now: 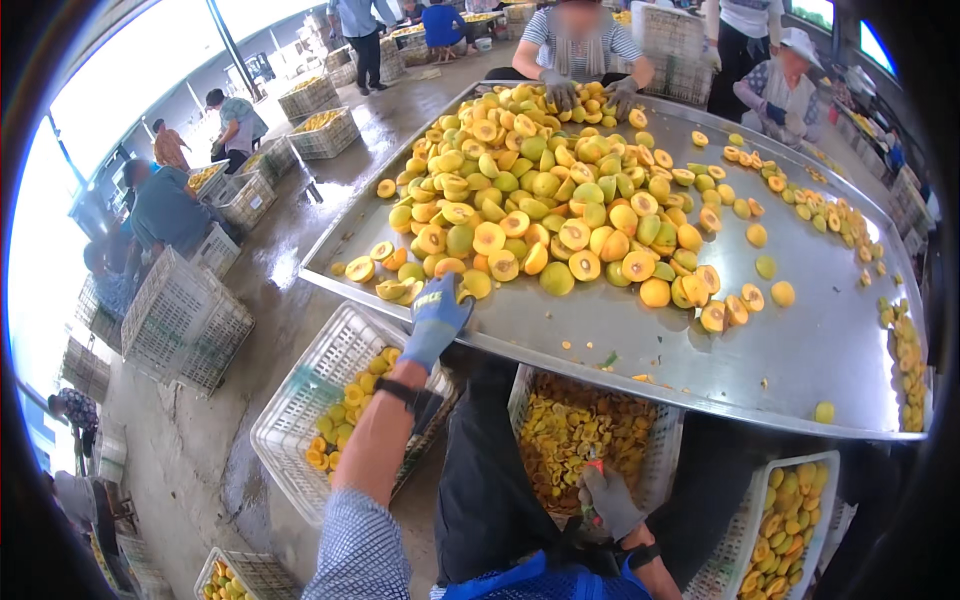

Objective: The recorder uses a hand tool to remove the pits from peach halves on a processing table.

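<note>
My left hand [441,311], in a blue work glove, reaches over the near edge of a metal table [525,330] and touches the near-left side of a heap of halved yellow-green fruit [555,187]. Whether its fingers hold a piece cannot be told. Lower down, my right hand [611,501], in a grey glove, is closed around a small red-handled tool [596,466]; its metal tip points up. That hand is above a crate [667,457] of fruit scraps and pits between my legs.
A white plastic crate [289,420] partly filled with fruit halves stands at my left, another full one [831,469] at my right. Across the table a person [577,45] has gloved hands on the heap. More co-workers and stacked crates [187,322] stand around the wet floor.
</note>
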Demonstrator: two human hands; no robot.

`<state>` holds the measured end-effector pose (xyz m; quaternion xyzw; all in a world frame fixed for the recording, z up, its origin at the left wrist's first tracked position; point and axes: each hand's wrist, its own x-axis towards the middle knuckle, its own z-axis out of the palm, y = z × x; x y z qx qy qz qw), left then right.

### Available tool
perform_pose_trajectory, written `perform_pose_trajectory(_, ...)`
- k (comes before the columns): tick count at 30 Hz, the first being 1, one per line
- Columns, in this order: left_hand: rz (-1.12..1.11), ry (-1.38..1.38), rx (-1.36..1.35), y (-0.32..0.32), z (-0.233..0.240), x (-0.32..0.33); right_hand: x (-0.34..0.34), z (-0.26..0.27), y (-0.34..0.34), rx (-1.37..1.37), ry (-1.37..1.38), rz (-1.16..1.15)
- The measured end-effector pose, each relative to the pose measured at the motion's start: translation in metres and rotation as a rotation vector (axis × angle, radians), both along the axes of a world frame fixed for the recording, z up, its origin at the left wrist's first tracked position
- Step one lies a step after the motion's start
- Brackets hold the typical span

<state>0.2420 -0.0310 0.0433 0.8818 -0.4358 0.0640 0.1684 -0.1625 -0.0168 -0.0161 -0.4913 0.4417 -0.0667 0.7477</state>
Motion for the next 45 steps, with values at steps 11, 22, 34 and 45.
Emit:
perform_pose_trajectory(11, -0.195, 1.218, -0.921, 0.038, -0.009, -0.185, 0.058, 0.075, -0.014, -0.579, -0.172, 0.042)
perform_pose_trajectory(22, -0.44, 1.425, -0.752, 0.038, -0.021, -0.227, 0.036, 0.059, -0.01, -0.805, -0.021, 0.03)
perform_pose_trajectory(34, -0.438, 1.229, -0.683, 0.03, -0.012, -0.239, 0.042, 0.041, -0.013, -0.303, -0.094, 0.067)
perform_pose_trajectory(45, -0.314, 1.447, -0.662, 0.028, -0.018, -0.24, 0.042, 0.041, -0.006, -0.312, -0.136, -0.006)
